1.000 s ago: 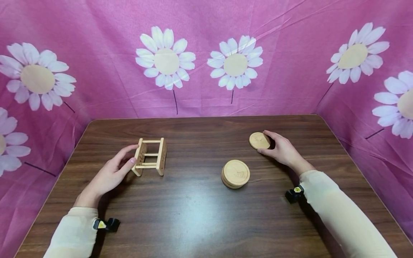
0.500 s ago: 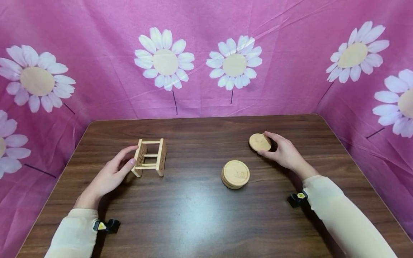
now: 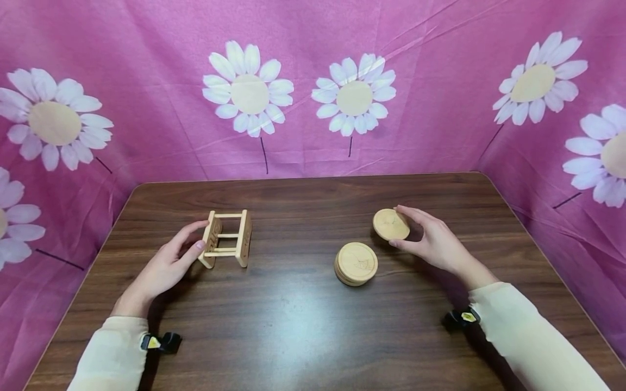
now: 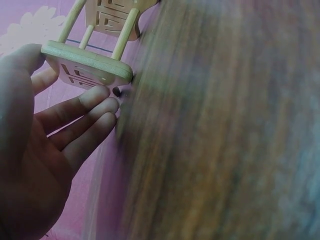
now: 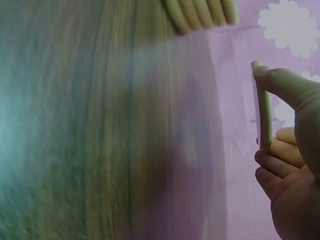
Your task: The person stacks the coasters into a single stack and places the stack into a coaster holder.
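A small wooden rack (image 3: 227,238) with two end plates and thin rungs lies on the brown table (image 3: 293,326) at the left. My left hand (image 3: 166,266) touches its near end plate (image 4: 90,67) with loosely extended fingers (image 4: 82,120). My right hand (image 3: 432,239) pinches a round wooden coaster (image 3: 390,224) and holds it tilted just above the table. In the right wrist view the coaster (image 5: 262,107) shows edge-on between thumb and fingers. A stack of several coasters (image 3: 356,263) sits at the centre, to the left of and nearer than the held one.
Pink cloth with white daisies (image 3: 249,92) walls the table at the back and both sides. Small black clips (image 3: 161,341) sit at both wrists. The stack's edge (image 5: 200,12) shows at the top of the right wrist view.
My right hand has lifted the single coaster off the table and carried it toward me and slightly left, closer to the stack. The left hand and rack have stayed put.
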A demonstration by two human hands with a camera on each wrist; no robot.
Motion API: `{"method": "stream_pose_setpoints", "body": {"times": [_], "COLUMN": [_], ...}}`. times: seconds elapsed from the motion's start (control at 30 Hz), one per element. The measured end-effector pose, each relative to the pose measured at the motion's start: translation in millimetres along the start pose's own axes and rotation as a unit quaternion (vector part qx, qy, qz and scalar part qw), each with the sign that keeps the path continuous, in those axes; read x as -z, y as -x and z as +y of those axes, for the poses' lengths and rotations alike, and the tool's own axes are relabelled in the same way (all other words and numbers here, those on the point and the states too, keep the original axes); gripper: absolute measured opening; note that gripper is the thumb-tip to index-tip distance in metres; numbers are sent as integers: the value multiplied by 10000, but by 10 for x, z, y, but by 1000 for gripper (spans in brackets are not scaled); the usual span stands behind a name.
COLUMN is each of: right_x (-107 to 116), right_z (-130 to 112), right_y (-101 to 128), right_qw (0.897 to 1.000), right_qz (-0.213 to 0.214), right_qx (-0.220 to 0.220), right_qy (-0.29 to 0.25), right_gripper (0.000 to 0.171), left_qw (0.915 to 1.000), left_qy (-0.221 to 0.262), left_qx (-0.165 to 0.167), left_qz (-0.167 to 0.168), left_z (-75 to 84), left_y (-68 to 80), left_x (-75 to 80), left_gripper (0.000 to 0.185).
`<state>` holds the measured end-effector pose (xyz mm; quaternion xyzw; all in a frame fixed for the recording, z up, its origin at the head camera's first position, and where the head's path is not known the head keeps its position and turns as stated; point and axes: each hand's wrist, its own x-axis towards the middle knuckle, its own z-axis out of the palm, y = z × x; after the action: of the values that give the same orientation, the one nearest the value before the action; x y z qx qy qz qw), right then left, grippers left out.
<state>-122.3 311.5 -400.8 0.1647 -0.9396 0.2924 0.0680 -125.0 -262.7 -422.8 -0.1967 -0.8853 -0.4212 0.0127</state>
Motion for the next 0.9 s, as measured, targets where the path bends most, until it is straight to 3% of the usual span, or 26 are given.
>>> {"method": "stream_pose_setpoints", "body": {"times": [0.47,0.9], "right_x": [-61,-151], "right_z": [-316,-449], "right_y": [153,256], "right_qw": [9982,9946], "right_qz": [-4,-90], "right_qx": [554,996], "right_qy": [-238,-267], "right_gripper": [78,81], "left_qw": [10000,10000], "left_qy": [15,17], "left_qx": [5,22], "left_qz": [-9,8], "left_z": [14,-1], "left_y": [0,2], "left_x": [1,-7], "left_gripper": [48,49]}}
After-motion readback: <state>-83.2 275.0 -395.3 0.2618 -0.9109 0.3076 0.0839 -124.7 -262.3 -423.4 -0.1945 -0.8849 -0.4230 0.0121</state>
